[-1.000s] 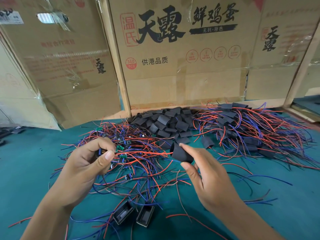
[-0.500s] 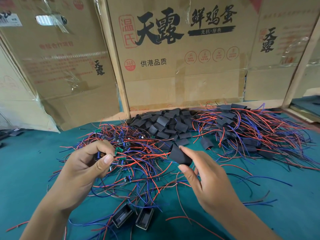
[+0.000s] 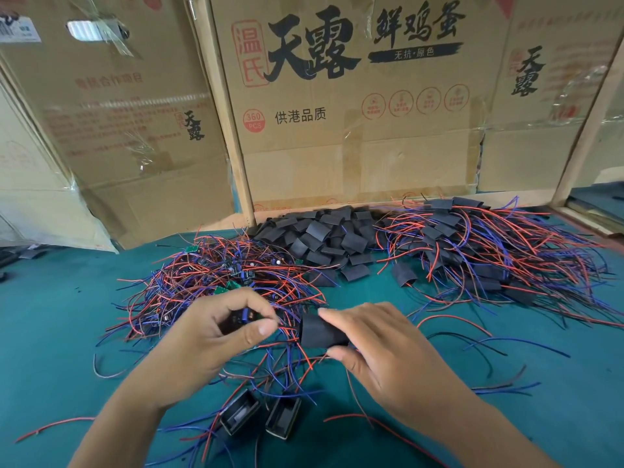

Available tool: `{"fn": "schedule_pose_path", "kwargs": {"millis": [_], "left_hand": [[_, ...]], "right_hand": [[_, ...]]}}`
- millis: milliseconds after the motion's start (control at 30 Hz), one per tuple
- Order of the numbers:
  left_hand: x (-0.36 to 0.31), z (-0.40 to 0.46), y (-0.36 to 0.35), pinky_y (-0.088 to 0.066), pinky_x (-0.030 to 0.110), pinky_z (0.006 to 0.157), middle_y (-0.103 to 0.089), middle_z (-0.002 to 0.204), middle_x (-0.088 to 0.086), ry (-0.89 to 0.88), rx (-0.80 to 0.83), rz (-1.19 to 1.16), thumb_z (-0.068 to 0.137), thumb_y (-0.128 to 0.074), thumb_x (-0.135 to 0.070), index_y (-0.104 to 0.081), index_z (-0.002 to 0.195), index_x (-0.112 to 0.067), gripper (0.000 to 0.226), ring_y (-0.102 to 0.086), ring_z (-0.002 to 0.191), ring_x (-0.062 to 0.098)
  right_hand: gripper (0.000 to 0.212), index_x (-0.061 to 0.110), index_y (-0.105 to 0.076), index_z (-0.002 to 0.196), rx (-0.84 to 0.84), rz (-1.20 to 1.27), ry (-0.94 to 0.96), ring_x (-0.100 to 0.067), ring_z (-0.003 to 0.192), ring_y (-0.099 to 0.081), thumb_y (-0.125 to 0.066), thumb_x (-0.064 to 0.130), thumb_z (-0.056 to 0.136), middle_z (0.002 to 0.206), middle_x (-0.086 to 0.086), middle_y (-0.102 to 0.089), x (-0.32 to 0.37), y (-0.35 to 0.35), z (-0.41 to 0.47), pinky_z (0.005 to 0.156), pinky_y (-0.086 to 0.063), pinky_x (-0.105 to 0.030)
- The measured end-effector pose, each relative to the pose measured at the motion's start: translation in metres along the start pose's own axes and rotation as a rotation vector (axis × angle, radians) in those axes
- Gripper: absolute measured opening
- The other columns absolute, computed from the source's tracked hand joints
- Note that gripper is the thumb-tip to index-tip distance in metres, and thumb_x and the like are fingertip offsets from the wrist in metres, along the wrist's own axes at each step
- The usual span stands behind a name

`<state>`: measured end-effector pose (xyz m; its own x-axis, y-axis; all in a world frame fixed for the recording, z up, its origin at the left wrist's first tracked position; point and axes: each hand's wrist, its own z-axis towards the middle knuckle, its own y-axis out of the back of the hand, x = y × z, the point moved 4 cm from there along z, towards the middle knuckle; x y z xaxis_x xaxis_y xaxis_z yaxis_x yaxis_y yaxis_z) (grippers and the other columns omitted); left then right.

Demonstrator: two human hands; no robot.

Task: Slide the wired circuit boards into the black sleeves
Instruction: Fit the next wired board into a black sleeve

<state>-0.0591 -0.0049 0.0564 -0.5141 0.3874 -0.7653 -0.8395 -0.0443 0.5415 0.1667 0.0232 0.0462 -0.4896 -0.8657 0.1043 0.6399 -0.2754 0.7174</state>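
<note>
Teal felt tabletop [image 3: 60, 332] backed by cardboard. Left hand [image 3: 209, 336] pinches a small wired circuit board [image 3: 244, 317]; right hand [image 3: 381, 349] grips a black sleeve [image 3: 320, 332], mouth facing it (nearly touching). Aim squarely, wires trailing behind. Hands have closed together since a second ago.

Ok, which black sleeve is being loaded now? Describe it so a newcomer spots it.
Start at the heap of black sleeves below the big cardboard box, then come toward the camera to the right hand. The sleeve pinched there is the only one lifted off the table.
</note>
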Motion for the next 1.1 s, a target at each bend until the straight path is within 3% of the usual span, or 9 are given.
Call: {"fn": "schedule_pose_path", "kwargs": {"millis": [133, 200, 333, 467, 700, 933, 1100], "left_hand": [[0.000, 0.003, -0.020, -0.040, 0.021, 0.066, -0.066, 0.090, -0.004, 0.085, 0.051, -0.017, 0.085, -0.067, -0.053, -0.066, 0.118, -0.034, 0.038, -0.053, 0.071, 0.011], [0.000, 0.003, -0.025, -0.047, 0.022, 0.076, -0.068, 0.105, -0.003, 0.108, 0.074, -0.067, 0.087, -0.068, -0.042, -0.063, 0.125, -0.038, 0.038, -0.061, 0.086, 0.017], [-0.007, 0.004, -0.028, -0.049, 0.021, 0.077, -0.066, 0.096, 0.005, 0.096, -0.032, -0.135, 0.090, -0.073, -0.024, -0.067, 0.109, -0.036, 0.023, -0.063, 0.086, 0.018], [-0.014, 0.005, -0.031, -0.052, 0.036, 0.084, -0.072, 0.097, 0.002, 0.069, -0.042, -0.073, 0.088, -0.072, -0.022, -0.071, 0.104, -0.033, 0.019, -0.067, 0.090, 0.023], [-0.016, 0.004, -0.025, -0.048, 0.013, 0.079, -0.071, 0.101, -0.005, 0.021, -0.073, 0.028, 0.091, -0.067, -0.026, -0.071, 0.115, -0.046, 0.032, -0.066, 0.091, 0.012], [-0.015, 0.003, -0.027, -0.052, 0.017, 0.079, -0.075, 0.104, -0.006, 0.055, -0.029, -0.025, 0.093, -0.065, -0.030, -0.073, 0.110, -0.044, 0.023, -0.069, 0.092, 0.014], [-0.014, 0.003, -0.028, -0.051, 0.032, 0.076, -0.074, 0.100, 0.004, 0.091, -0.004, -0.065, 0.093, -0.065, -0.032, -0.074, 0.108, -0.039, 0.019, -0.065, 0.089, 0.027]], "right_hand": [[0.039, 0.010, -0.068, 0.116, 0.070, -0.030, -0.049, -0.016, 0.083, -0.063, -0.049, 0.035, 0.093, 0.096, 0.003, -0.069, 0.001, -0.004, 0.000, 0.072, -0.047, -0.028], [0.037, 0.010, -0.065, 0.121, 0.102, 0.035, -0.115, -0.020, 0.086, -0.065, -0.054, 0.033, 0.094, 0.100, 0.002, -0.068, -0.001, -0.005, -0.001, 0.069, -0.048, -0.030], [0.043, 0.012, -0.055, 0.134, 0.109, 0.192, -0.192, -0.022, 0.101, -0.060, -0.047, 0.032, 0.096, 0.114, -0.001, -0.063, -0.007, -0.005, -0.003, 0.079, -0.047, -0.034], [0.042, 0.010, -0.054, 0.134, 0.115, 0.227, -0.176, -0.023, 0.102, -0.060, -0.047, 0.031, 0.098, 0.116, -0.002, -0.062, -0.007, -0.007, -0.003, 0.082, -0.045, -0.032], [0.044, 0.010, -0.054, 0.133, 0.078, 0.226, -0.170, -0.020, 0.099, -0.060, -0.040, 0.034, 0.099, 0.114, 0.000, -0.061, -0.009, -0.008, -0.005, 0.078, -0.046, -0.032], [0.042, 0.005, -0.057, 0.129, -0.002, 0.245, -0.169, -0.024, 0.095, -0.062, -0.042, 0.030, 0.099, 0.111, -0.004, -0.063, -0.008, -0.006, -0.004, 0.073, -0.054, -0.039], [0.039, 0.002, -0.060, 0.125, -0.054, 0.173, -0.128, -0.021, 0.095, -0.062, -0.045, 0.025, 0.098, 0.108, -0.005, -0.064, -0.006, -0.007, -0.004, 0.077, -0.049, -0.028]]}}
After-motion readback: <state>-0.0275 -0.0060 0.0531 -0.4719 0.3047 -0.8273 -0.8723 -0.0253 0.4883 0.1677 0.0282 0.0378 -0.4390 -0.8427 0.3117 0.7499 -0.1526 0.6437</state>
